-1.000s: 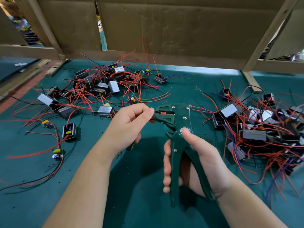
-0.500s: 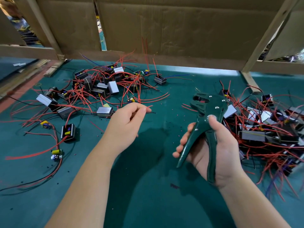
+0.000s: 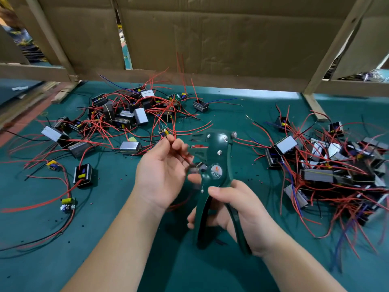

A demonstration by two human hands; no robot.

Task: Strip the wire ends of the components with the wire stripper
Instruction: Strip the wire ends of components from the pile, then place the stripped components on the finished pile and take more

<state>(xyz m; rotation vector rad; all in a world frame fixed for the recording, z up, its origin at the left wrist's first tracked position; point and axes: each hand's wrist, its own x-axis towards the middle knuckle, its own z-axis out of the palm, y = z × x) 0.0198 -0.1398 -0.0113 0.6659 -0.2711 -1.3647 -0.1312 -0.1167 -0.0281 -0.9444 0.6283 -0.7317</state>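
My right hand (image 3: 237, 209) grips the handles of a dark green wire stripper (image 3: 214, 163), held upright over the middle of the green mat, its jaws pointing left. My left hand (image 3: 162, 173) sits just left of the jaws, palm toward me, and its fingertips pinch a thin dark wire (image 3: 183, 157) that runs to the jaws. A small component (image 3: 196, 167) hangs blurred between my left hand and the tool. Whether the wire end is inside the jaws is unclear.
A pile of boxed components with red wires (image 3: 126, 116) lies at the back left, and a denser pile (image 3: 328, 165) at the right. Loose parts (image 3: 83, 174) and long wires trail on the left. Cardboard and wooden framing (image 3: 210, 39) close the back.
My right hand brought the stripper back from the right to the centre and upright. My left hand turned palm up and now pinches a dark wire at the jaws.
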